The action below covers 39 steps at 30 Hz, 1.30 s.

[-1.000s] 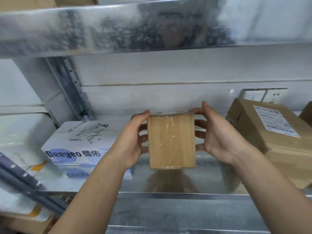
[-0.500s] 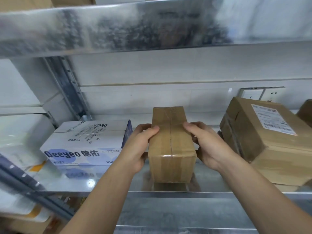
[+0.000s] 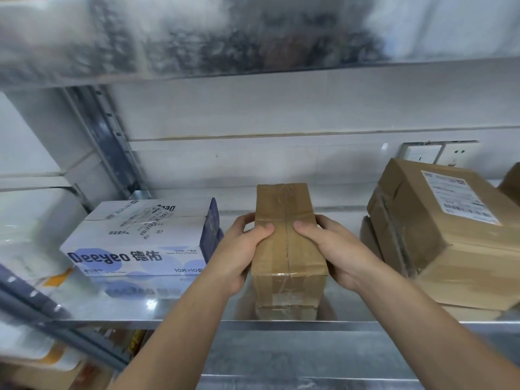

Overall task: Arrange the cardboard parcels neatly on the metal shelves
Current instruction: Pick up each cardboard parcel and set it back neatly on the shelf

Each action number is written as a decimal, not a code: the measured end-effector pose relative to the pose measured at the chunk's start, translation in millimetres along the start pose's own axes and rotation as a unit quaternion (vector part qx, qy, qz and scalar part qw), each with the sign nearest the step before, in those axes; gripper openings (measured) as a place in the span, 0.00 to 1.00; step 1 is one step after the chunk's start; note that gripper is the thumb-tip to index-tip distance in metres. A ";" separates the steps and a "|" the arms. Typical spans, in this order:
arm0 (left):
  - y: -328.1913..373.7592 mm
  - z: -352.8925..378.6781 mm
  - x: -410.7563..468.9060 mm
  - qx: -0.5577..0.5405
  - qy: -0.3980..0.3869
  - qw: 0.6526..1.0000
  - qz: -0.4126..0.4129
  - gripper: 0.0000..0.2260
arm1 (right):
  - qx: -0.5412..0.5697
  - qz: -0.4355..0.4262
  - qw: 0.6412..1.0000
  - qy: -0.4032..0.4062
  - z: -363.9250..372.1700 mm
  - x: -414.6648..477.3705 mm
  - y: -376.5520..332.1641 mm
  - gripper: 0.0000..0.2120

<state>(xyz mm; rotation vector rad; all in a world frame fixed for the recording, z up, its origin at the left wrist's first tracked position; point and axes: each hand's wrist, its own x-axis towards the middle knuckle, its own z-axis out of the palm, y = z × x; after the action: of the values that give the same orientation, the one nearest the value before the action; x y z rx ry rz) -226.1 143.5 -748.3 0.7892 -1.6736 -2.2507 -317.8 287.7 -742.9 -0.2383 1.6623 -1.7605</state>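
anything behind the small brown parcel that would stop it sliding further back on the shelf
Nothing visible does. Bare shelf runs behind the small parcel to the wall. The white Deeyeo box on its left and the large labelled parcel on its right both stand clear.

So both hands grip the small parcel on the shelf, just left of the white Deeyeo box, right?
No. The head view shows the parcel right of the Deeyeo box, not left. The left hand and right hand do grip it on the shelf.
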 end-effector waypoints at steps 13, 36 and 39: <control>-0.7 -0.9 14.4 0.055 0.016 0.998 -0.020 0.16 | -0.040 -0.003 0.999 0.005 -3.0 20.1 6.3 0.13; -12.7 -1.8 -7.4 -0.033 0.078 0.994 -0.072 0.16 | 0.079 0.036 0.996 -0.031 -39.5 14.1 12.3 0.17; -15.9 -7.4 -12.4 -0.053 0.101 0.989 -0.094 0.17 | 0.102 0.034 0.994 -0.020 -47.4 11.8 15.0 0.18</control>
<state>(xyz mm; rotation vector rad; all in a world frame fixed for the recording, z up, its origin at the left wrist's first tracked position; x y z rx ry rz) -209.7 148.6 -761.3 1.1478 -1.4291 -2.2687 -348.3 320.0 -768.3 -0.1210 1.4331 -1.8455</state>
